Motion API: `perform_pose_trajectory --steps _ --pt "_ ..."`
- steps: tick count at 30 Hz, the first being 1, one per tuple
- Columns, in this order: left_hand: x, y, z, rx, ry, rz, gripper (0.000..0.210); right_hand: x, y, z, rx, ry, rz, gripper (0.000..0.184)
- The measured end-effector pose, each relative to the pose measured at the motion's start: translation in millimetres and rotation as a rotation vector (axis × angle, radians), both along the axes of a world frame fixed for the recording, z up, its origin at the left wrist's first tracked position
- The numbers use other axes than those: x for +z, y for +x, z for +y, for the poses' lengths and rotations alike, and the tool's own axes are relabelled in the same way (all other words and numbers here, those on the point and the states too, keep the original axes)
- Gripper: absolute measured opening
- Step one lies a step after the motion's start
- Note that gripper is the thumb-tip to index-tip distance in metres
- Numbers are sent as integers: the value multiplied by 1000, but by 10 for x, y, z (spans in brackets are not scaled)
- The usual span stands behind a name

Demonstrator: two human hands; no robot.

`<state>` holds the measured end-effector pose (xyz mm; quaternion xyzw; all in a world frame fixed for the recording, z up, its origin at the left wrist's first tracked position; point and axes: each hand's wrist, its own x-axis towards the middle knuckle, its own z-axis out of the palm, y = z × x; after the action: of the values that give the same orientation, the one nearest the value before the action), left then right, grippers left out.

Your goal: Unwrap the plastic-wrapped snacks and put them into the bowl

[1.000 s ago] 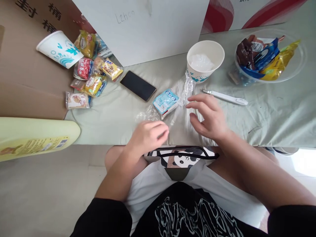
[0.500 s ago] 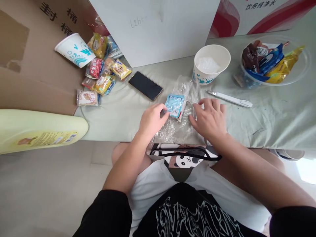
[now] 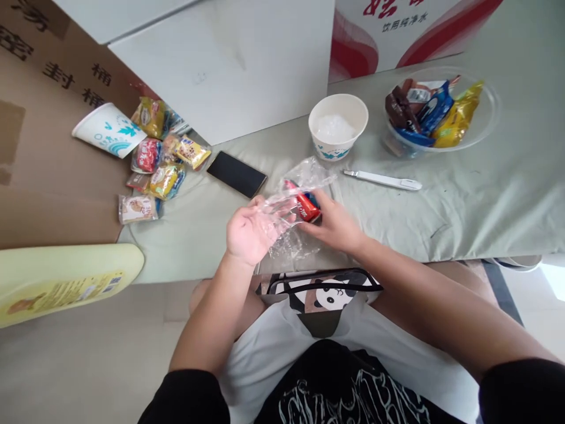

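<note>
My left hand (image 3: 251, 232) is turned palm up, its fingers under a crumpled clear plastic bag (image 3: 311, 174) and holding it up. The bag's thin film covers those fingers and spreads over the cloth. In my right hand (image 3: 338, 222) is a small red snack packet (image 3: 307, 208) with white print, gripped between thumb and fingers. A bit of blue shows behind the packet. Part of it lies behind the film, and I cannot tell whether it is inside the bag.
A phone (image 3: 237, 174) lies left of the bag. Behind stand a paper cup (image 3: 335, 144) with clear plastic inside and a white utility knife (image 3: 384, 179). A clear bowl (image 3: 483, 132) holds snacks. Snack packets (image 3: 163, 179), a tilted cup (image 3: 110, 129) and a yellow bottle (image 3: 88, 277) sit left.
The blue-and-white packet face has given way to a red one, now in my right hand. My left hand has turned palm up beneath the film. The view has shifted right.
</note>
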<state>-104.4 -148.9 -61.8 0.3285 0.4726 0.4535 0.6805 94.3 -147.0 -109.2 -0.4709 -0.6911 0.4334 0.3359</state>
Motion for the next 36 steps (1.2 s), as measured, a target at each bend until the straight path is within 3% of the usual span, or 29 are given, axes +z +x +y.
perform_pose_trajectory --steps 4,6,11,14,18,22,24,29,31,36 --pt "-97 -42 108 133 -36 -61 11 15 22 141 76 -271 386 57" --pt "-140 -10 127 183 -13 -130 12 8 10 177 41 -349 474 47" --pt "-154 81 123 220 51 -203 40 34 -13 236 -91 -360 558 32" --pt "-153 17 168 275 131 -139 57 107 80 268 -173 -259 575 29" --pt "-216 -78 232 352 172 -88 66 305 466 290 -379 108 394 27" --pt "-313 -25 240 315 48 -130 62 519 1102 397 -728 656 157 31" --pt "-336 24 242 304 -23 -172 58 548 1385 515 -837 819 82 38" --pt "-308 97 255 322 -88 -171 56 345 1642 784 -965 449 -355 44" --pt "-287 114 254 325 -101 -125 56 275 1622 795 -990 418 -417 46" --pt "-257 137 234 327 -125 -66 56 319 1533 679 -879 421 -463 18"
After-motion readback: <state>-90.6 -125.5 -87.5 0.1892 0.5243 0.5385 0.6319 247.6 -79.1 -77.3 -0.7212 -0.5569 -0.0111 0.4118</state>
